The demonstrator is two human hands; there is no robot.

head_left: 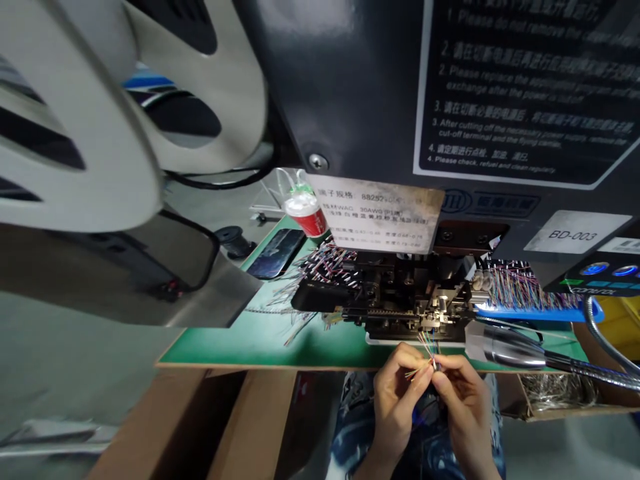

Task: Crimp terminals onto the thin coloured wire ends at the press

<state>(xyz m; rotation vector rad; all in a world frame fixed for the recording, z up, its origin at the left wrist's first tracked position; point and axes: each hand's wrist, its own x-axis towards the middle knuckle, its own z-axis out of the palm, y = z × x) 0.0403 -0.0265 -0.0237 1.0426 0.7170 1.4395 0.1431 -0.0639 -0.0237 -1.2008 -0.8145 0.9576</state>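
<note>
Both hands meet just below the front edge of the green work table [250,343]. My left hand [399,393] and my right hand [463,393] pinch a small bundle of thin coloured wires [429,350] between their fingertips. The wire ends fan upward toward the black crimping machine head [400,300] right above. A pile of red, white and black wires [327,261] lies left of the machine head.
A blue comb-like holder [530,311] full of coloured wires sits at the right, above a metal gooseneck lamp [505,347]. A red-and-white bottle [307,213] and a dark phone [277,253] stand at the back left. A big white reel [75,153] hangs upper left.
</note>
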